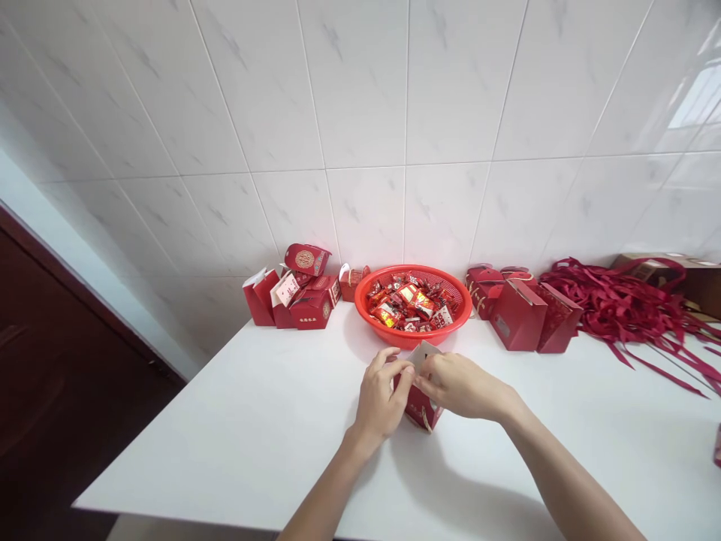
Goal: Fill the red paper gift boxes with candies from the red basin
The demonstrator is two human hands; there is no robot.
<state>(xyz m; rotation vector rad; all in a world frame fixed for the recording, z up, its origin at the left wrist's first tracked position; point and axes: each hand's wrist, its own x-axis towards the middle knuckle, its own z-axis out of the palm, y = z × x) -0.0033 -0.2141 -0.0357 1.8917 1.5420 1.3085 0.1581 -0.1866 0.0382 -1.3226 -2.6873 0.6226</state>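
Box (420, 408) pinched in left hand (379, 398), grip of right hand (465, 385) unclear, table (253, 421) spreading wide leftward

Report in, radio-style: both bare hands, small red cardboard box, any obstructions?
Left hand, right hand: both at top of small red cardboard box. Box on white table, pale inner flap showing. Round red plastic basket behind, nothing visibly blocking.

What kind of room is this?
Maybe a room at home or a small workroom; I can't tell which. There's a tiled wall, a plain white table, and a basket of what look like wrapped sweets.
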